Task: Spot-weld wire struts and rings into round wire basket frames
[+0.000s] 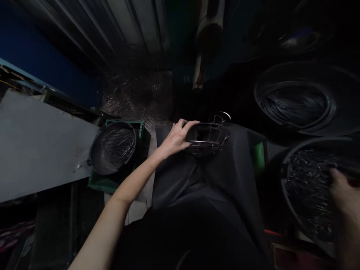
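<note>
On your left: grey board (42, 146), blue panel (42, 56) behind it, and a round pan (96, 155) of thin wires (118, 150) over a green crate (97, 182). Ahead of you, a ribbed panel (129, 26) and a dim tubular fixture (209, 33), too dark to identify. Upper right, you've got a wire coil (295, 103), with a small bright-green object (258, 156) nearer you.

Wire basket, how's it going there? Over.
Left hand grips wire basket. Right hand blurred at tub of metal pieces, grip unclear. Surroundings dark; obstructions hard to tell.

Right hand (344, 193), right of wire basket (209, 141): blurred; grip indistinct; forearm (348, 243) cut off. Tub (287, 202), same side: partly hidden by hand, edge-cropped.
</note>
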{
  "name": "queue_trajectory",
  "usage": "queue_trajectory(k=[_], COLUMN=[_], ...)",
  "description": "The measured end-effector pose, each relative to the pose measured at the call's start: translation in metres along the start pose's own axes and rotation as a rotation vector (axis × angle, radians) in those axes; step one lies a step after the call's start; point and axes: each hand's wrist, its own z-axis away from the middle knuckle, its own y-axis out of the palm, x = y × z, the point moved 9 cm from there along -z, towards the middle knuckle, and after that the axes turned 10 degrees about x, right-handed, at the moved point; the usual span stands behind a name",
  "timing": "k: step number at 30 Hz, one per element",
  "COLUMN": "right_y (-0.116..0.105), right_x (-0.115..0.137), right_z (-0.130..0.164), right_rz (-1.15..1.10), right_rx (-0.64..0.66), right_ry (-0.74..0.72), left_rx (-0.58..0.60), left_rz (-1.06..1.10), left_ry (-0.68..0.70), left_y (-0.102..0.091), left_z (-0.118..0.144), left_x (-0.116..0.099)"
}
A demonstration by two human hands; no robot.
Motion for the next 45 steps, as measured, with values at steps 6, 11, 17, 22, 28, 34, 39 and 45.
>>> queue_trajectory(k=[6, 11, 17, 22, 28, 34, 39, 45], right_y=[0.103, 0.127, 0.179, 0.212, 0.219, 0.218, 0.217, 0.217], right_x=[0.076, 0.14, 0.236, 0.244, 0.244, 0.256, 0.261, 0.268], right_z=[0.077, 0.089, 0.097, 0.092, 0.089, 0.089, 0.093, 0.089], right_rz=[-0.002, -0.246, -0.569, -0.572, -0.524, -0.485, -0.456, -0.443], right_rx=[0.392, 0.488, 0.893, 0.827, 0.751, 0.648, 0.576, 0.517], right_ry=[-0.173, -0.224, -0.209, -0.246, -0.294, -0.417, -0.544, -0.64], left_rx=[-0.073, -0.125, -0.179, -0.193, -0.217, -0.22, -0.269, -0.343], left_rz=[0.027, -0.039, -0.204, -0.219, -0.239, -0.216, -0.223, -0.284], left_ry=[-0.006, -0.039, -0.085, -0.107, -0.105, -0.122, -0.082, -0.001], left_y=[-0.006, -0.018, -0.022, -0.028, -0.031, -0.032, -0.035, -0.04], left_z=[0.003, -0.001, -0.01, -0.009, -0.01, -0.014, -0.018, -0.026], left_x=[-0.004, -0.005, -0.009, -0.003, 0.003, 0.004, 0.011, 0.015])
